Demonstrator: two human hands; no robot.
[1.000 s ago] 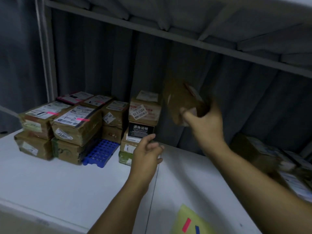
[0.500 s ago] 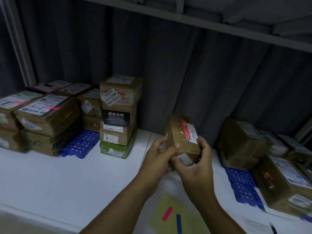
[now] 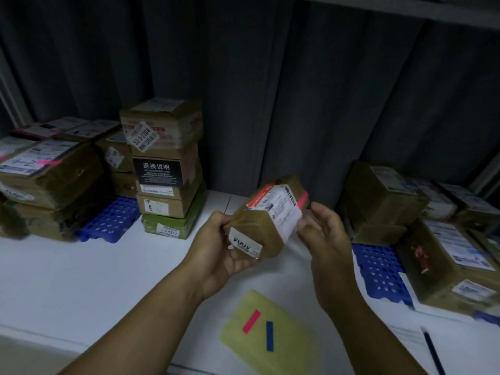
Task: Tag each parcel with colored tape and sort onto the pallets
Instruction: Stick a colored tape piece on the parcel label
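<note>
Fingers around parcel — boxes on pallets

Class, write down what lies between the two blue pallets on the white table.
Head view: a stack of boxes beside the left pallet, then bare table. Above it the left hand grips a parcel, the right hand beside it.

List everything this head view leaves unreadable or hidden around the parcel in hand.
- Small brown cardboard parcel: label print too small and blurred, head view; its underside hidden by the left hand.
- Right hand: contact with the parcel unclear; blur at its fingertips.
- Right blue plastic pallet: largely covered by stacked brown boxes.
- Dark thin rod, bottom right: cut off by the frame edge.
</note>
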